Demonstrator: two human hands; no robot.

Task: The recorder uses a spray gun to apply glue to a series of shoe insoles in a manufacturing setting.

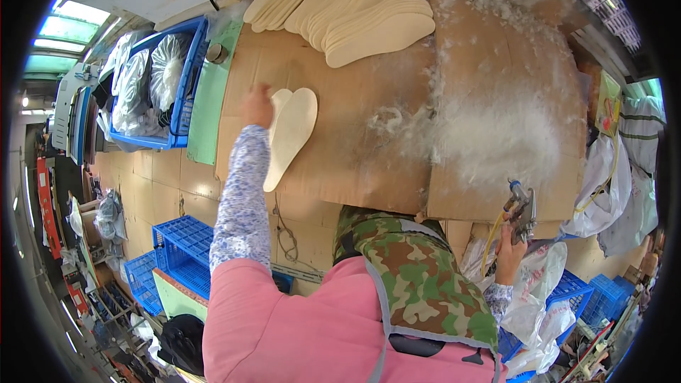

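My left hand (257, 106) reaches out over the cardboard-covered table (355, 149) and rests on the top edge of two overlapping cream insoles (292, 135) lying lengthwise. Down at the table's near right edge, my right hand (508, 252) grips a metal spray gun (522, 209) with a yellow hose hanging from it. A fanned row of several more cream insoles (355, 10) lies at the far side of the table.
White dried spray residue (496, 120) coats the cardboard on the right. A blue crate (186, 85) with clear bagged goods sits at the left, more blue crates (181, 252) on the floor below. White plastic bags (603, 191) hang at the right.
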